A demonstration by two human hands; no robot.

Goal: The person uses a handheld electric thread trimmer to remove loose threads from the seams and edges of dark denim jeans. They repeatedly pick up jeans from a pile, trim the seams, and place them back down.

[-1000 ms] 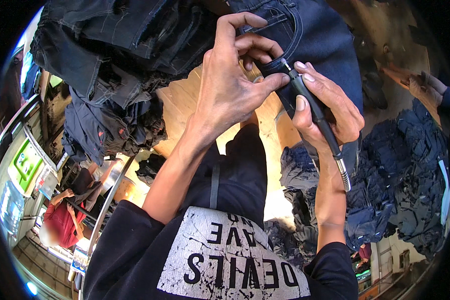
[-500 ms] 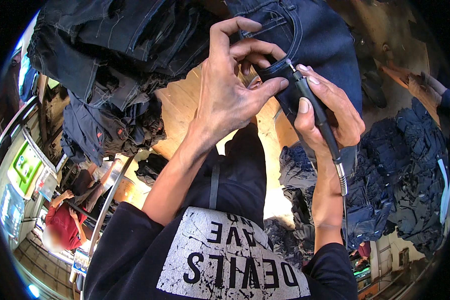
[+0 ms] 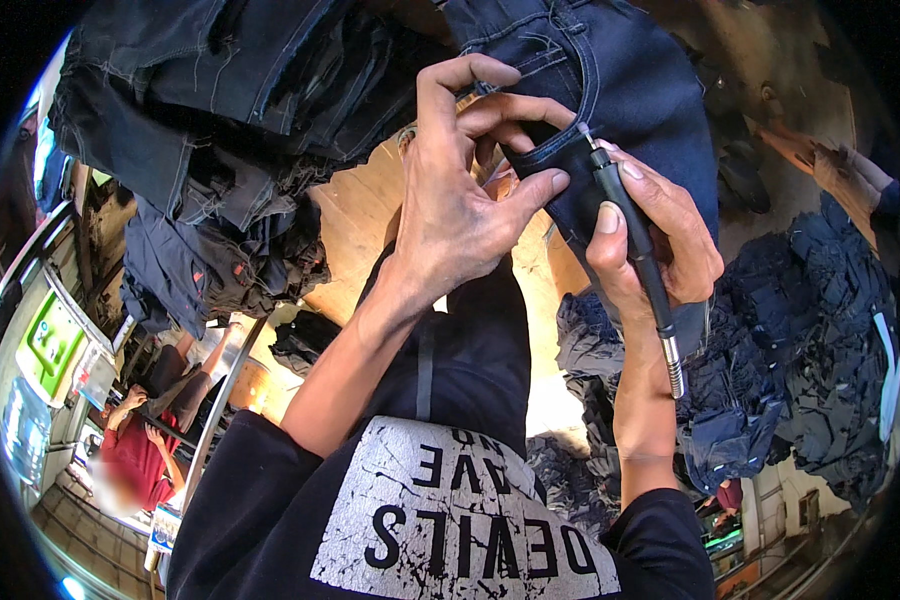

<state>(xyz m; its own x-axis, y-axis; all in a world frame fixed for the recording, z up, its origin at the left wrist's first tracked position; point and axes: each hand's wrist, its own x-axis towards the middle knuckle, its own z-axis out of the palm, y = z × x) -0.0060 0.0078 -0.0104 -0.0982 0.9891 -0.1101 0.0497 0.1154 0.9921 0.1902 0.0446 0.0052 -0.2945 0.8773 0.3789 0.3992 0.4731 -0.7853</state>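
Running out of view at the upper edge, the dark blue jeans (image 3: 655, 95) hang before the person, their curved pocket edge (image 3: 542, 155) lying between the two hands. Lower fingers of the left hand (image 3: 460, 205) overlap one another at that edge, so their tips are hard to make out; whether they pinch the cloth cannot be told. The pen-shaped tool (image 3: 638, 245) shows its pale, slender tip right at the pocket edge (contact is too small to confirm). Beyond its metal spring end (image 3: 673, 370) no cord can be traced. Garment piles at left (image 3: 200, 90) and right (image 3: 770, 350) run partly into the dark rim.

The left forearm slants up and rightward, back of the hand toward the camera; the hand is half open, its uppermost finger bent and free, its thumb extended across toward the tool. The right hand (image 3: 665, 225) closes around the tool in a pen-like grip, thumb on one side, fingers on the other, above a nearly upright forearm.
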